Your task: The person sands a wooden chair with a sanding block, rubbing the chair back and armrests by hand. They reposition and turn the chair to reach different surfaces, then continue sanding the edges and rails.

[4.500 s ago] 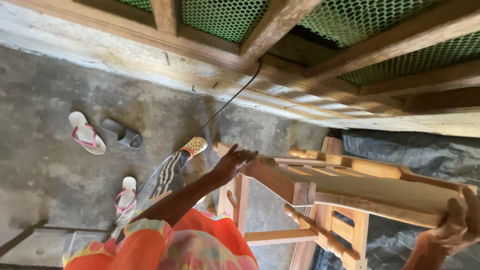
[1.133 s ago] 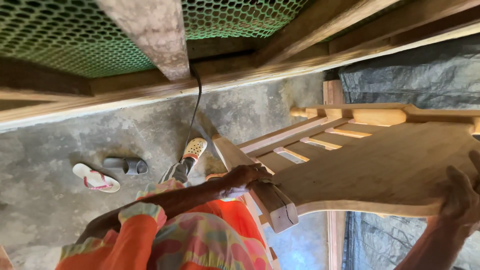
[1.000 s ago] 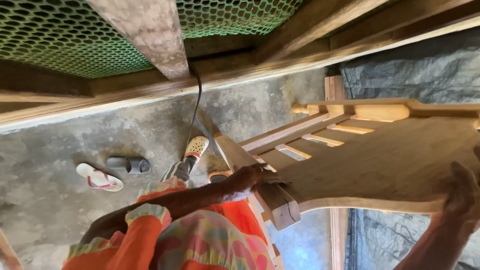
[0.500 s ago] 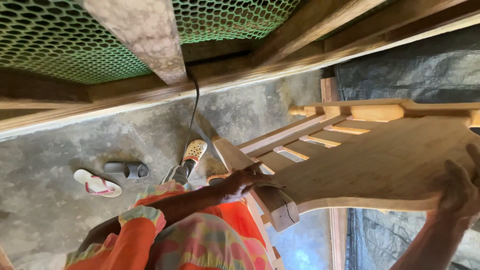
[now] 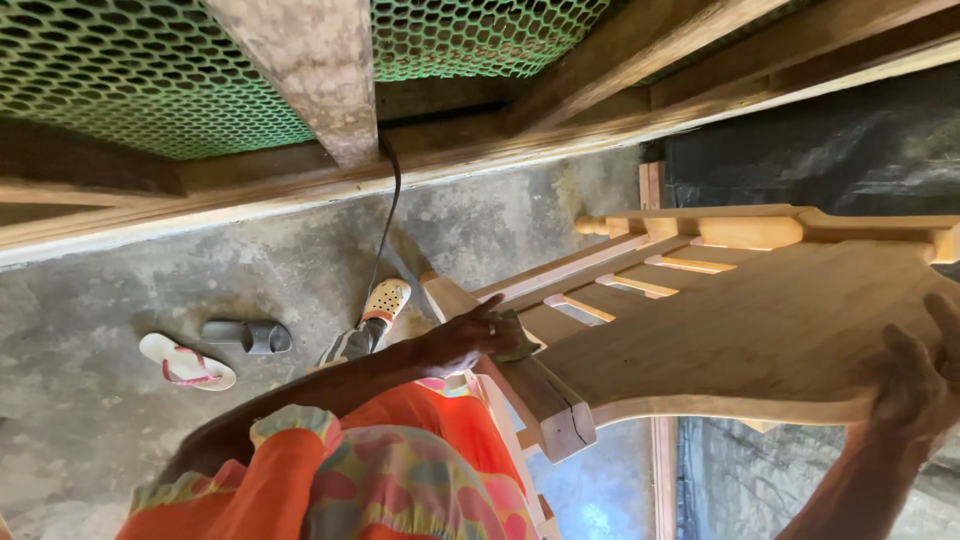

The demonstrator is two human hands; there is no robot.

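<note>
- Gripping the wooden chair frame (image 5: 760,330) with both hands, we hold it tilted above the concrete floor (image 5: 90,420).
- Our left hand (image 5: 470,340) closes on a leg post.
- Our right hand (image 5: 915,385) clasps the seat edge.

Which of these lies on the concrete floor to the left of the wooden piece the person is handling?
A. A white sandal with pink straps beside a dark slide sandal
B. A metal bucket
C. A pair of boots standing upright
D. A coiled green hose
A: the white sandal with pink straps lies flat on the concrete floor, right next to the dark slide sandal; no boots, hose or bucket show there.
</note>
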